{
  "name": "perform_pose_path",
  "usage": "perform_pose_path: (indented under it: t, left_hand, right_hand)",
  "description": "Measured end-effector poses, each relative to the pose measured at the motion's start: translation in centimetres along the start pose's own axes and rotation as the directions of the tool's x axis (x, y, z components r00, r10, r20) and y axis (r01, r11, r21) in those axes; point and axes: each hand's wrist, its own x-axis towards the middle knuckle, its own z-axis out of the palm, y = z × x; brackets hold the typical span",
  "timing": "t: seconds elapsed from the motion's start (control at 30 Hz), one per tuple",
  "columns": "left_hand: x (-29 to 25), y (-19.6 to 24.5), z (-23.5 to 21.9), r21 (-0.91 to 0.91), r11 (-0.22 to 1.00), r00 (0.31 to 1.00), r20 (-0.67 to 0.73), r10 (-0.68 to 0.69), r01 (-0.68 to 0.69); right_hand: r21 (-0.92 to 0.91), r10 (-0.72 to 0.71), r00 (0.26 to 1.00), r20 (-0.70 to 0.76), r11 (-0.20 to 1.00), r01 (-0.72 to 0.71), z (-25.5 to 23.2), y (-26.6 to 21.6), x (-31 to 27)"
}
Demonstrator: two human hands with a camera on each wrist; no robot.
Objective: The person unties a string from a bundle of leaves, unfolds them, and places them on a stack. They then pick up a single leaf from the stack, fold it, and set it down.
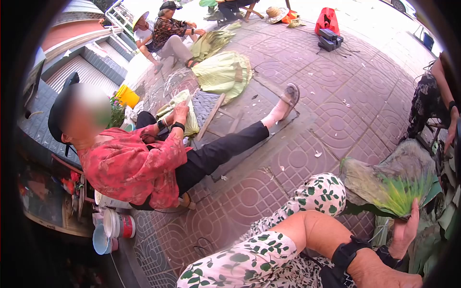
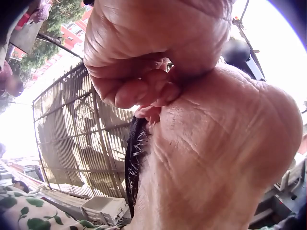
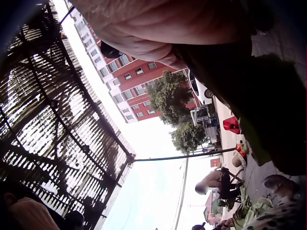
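Note:
My right hand (image 1: 406,233) grips a large fan-shaped leaf (image 1: 396,180) by its narrow end, at the right of the head view. The leaf is brownish grey, with yellow-green veins spreading from the held end. In the right wrist view it is a dark shape (image 3: 276,108) below the right hand (image 3: 158,24). My left hand (image 1: 391,279) is at the bottom edge of the head view, close by the right forearm and partly cut off. In the left wrist view the left hand's fingers (image 2: 132,91) curl toward the palm, and nothing shows in them.
More large green leaves (image 1: 446,211) lie at my right side. A person in a red shirt (image 1: 134,163) sits at the left, leg stretched over the paving. Buckets (image 1: 113,223) stand at lower left. Farther off are a pale pleated leaf (image 1: 225,77) and a red bag (image 1: 327,21).

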Motion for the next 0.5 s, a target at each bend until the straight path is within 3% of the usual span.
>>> perform_pose_path:
  t: [0.5]
  left_hand:
    - [0.17, -0.25, 0.01, 0.034, 0.999, 0.999, 0.008, -0.04, 0.04]
  right_hand:
    - [0.018, 0.01, 0.999, -0.049, 1.0, -0.009, 0.32, -0.13, 0.0]
